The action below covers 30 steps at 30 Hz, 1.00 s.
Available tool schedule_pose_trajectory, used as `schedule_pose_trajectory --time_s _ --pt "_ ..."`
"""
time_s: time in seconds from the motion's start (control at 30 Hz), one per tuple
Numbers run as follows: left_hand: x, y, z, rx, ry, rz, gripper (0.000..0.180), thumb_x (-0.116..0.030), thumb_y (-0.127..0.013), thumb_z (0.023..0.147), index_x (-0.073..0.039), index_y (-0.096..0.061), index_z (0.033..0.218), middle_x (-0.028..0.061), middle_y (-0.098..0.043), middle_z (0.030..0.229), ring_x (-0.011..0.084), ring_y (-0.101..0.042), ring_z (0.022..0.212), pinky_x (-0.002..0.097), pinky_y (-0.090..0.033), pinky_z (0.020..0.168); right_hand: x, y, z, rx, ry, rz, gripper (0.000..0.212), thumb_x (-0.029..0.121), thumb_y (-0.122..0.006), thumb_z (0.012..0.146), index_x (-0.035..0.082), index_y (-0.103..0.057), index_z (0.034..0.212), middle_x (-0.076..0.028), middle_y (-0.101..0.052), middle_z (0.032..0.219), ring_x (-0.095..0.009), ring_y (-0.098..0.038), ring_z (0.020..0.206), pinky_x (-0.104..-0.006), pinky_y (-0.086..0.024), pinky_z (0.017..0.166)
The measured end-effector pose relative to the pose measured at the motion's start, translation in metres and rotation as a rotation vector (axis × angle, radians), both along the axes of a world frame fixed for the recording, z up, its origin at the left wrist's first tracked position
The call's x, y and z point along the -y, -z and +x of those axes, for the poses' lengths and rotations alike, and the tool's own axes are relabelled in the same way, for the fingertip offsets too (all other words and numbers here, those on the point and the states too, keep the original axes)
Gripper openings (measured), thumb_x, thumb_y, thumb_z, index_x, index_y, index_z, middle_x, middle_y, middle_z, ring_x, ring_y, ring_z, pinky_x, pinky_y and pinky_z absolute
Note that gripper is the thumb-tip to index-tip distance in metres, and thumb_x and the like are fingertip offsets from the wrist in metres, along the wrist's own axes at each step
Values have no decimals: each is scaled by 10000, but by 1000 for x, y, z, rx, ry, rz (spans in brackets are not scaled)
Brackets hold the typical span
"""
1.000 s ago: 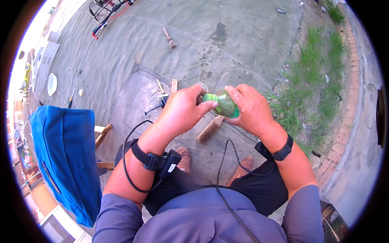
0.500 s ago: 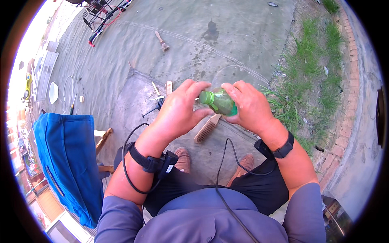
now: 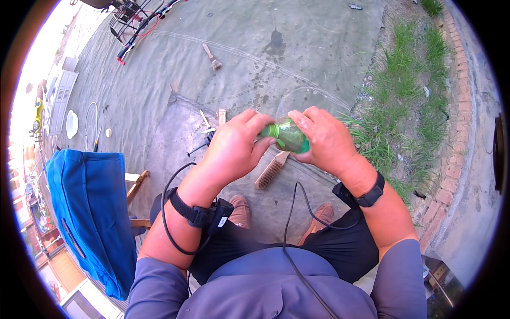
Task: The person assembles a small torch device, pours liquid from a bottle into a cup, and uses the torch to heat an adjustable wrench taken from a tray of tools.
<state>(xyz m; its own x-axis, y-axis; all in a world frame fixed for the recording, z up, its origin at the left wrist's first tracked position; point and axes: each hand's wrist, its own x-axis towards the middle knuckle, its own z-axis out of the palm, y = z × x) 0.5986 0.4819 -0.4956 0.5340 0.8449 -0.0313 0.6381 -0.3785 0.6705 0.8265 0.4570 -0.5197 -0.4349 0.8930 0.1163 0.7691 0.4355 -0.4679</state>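
Observation:
Between my hands is a clear green plastic bottle [image 3: 291, 136], tilted nearly on its side with its neck toward the left. The fingers and thumb of my left hand [image 3: 240, 139] are closed around the green cap [image 3: 272, 131] at the neck. My right hand [image 3: 328, 137] grips the base end of the bottle. Below the bottle, a wire brush [image 3: 272, 169] with a wooden back lies on the ground. Just past my left hand are a black tool [image 3: 201, 144] and a small wooden piece [image 3: 221, 115], partly hidden by that hand.
A blue cloth-covered thing [image 3: 90, 218] stands close on my left. A paintbrush [image 3: 212, 57] lies farther ahead. Grass [image 3: 404, 69] and a brick edging [image 3: 461, 106] run along the right. A black cable [image 3: 289, 234] hangs across my lap.
My left fingers have closed onto the bottle's cap, which they stood partly away from before. The right hand keeps its grip with little movement.

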Motion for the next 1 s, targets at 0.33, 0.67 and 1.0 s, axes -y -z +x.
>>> schedule_pose_trajectory --time_s 0.33,0.67,1.0 --pt "1 0 1 -41 23 47 284 -175 -743 828 -48 -645 1062 150 -647 932 347 -639 826 399 -511 690 0 4 0 -18 -9 -9 780 190 -890 516 109 -565 1220 -83 -553 985 -279 -601 879 -381 -517 723" --pt "1 5 0 37 -4 23 300 -183 -749 829 -37 -638 1065 145 -651 873 324 -643 775 392 -507 666 -1 6 0 -43 4 -20 713 211 -878 554 128 -575 1194 -73 -575 975 -284 -611 883 -385 -521 739" --pt "-1 2 2 -18 28 -3 291 -192 -743 838 -28 -622 1046 147 -647 852 323 -646 771 394 -503 661 -1 10 1 -62 -8 -19 697 220 -869 563 125 -580 1191 -69 -577 974 -281 -614 872 -386 -522 735"
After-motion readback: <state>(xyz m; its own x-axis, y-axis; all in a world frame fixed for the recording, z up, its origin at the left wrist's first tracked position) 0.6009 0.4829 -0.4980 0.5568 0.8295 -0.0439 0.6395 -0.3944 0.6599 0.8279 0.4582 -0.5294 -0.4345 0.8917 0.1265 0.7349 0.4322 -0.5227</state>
